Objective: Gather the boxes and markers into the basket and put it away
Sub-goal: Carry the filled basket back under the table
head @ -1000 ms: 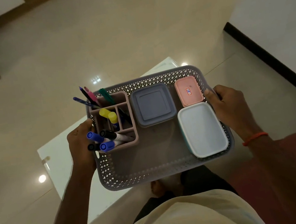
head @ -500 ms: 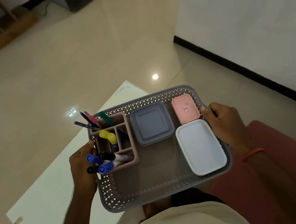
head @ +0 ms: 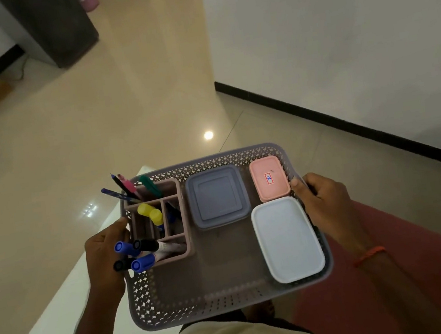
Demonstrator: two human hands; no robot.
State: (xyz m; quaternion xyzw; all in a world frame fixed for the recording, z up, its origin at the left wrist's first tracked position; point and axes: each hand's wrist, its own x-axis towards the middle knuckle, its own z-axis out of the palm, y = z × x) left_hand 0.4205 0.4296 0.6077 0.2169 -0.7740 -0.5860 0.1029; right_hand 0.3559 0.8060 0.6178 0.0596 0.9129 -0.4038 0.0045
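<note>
Now the view has swung up and round. A second ago it looked almost straight down on the white counter (head: 64, 318); that counter has slid to the lower left of the frame, and a stretch of open floor with a dark cabinet (head: 55, 25) at the upper left has come into sight.

The basket (head: 234, 306) sits in the lower middle of the frame, held level in the air between both hands. The left hand (head: 104, 258) grips the left rim with its thumb up against the edge, and the right hand (head: 325, 202) clasps the right rim with its thumb hooked over it, just beside the pink box (head: 269, 178). Neither grip has shifted.

Nothing inside has moved either:
- The grey box (head: 218, 195) sits at the upper middle.
- The white box (head: 287, 239) lies along the right wall, below the pink one.
- The pink holder (head: 185, 217) stands at the left, with the markers (head: 146, 246) leaning out over the rim toward the left hand.

By the look of it the gathering is finished and the carrying has begun, with the person turning away from the counter. What is left is to find the storage place and set the basket down. The leaning markers seem the likeliest to slip if the basket tilts.
</note>
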